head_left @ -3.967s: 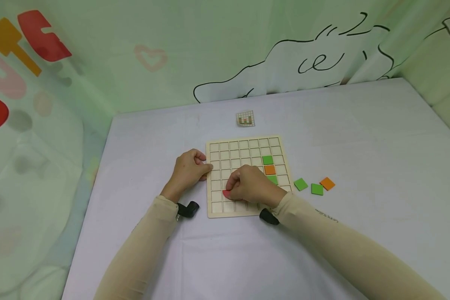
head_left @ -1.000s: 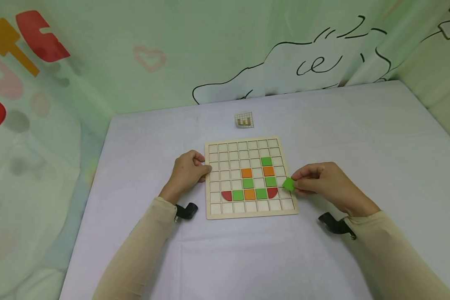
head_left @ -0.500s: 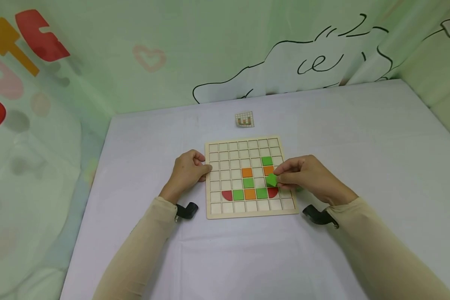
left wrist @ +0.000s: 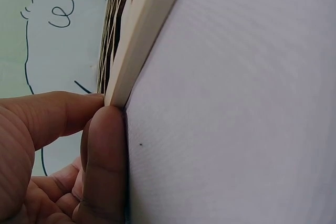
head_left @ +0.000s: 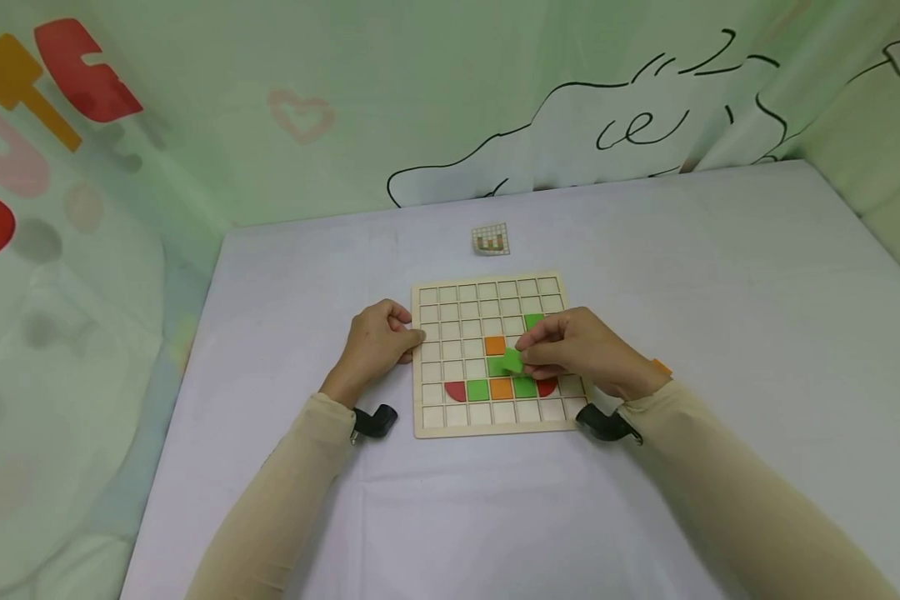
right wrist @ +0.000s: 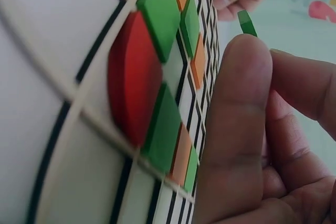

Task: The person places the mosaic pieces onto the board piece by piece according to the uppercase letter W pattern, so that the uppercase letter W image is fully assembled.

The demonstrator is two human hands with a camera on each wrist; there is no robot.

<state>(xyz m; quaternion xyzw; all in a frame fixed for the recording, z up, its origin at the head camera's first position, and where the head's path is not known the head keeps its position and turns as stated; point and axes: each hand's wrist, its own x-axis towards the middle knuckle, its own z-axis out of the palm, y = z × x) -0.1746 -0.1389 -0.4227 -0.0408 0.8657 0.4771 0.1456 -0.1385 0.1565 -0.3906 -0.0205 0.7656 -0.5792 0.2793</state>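
Observation:
A wooden grid board point(head_left: 461, 432) lies on the table, with green, orange and red pieces set in some of its cells. My left hand point(head_left: 375, 337) holds the board's left edge between thumb and finger, seen close up in the left wrist view. Over the board, my right hand point(head_left: 585, 350) pinches a tilted green square tile point(head_left: 512, 362); in the right wrist view the tile point(right wrist: 247, 23) stands above the cells, apart from the board. A red quarter-round piece point(right wrist: 135, 80) sits in a cell nearby. The right hand hides part of the board's right side.
Behind the board lies a small card point(head_left: 491, 239) printed with a grid pattern. One loose orange tile point(head_left: 662, 367) shows from behind the right wrist. The white-covered table point(head_left: 450, 517) ends at a printed curtain point(head_left: 420, 83).
After handling a red piece on the board's lower left, my right hand took a green tile from the right side and carried it left over the board. My left hand stayed at the edge.

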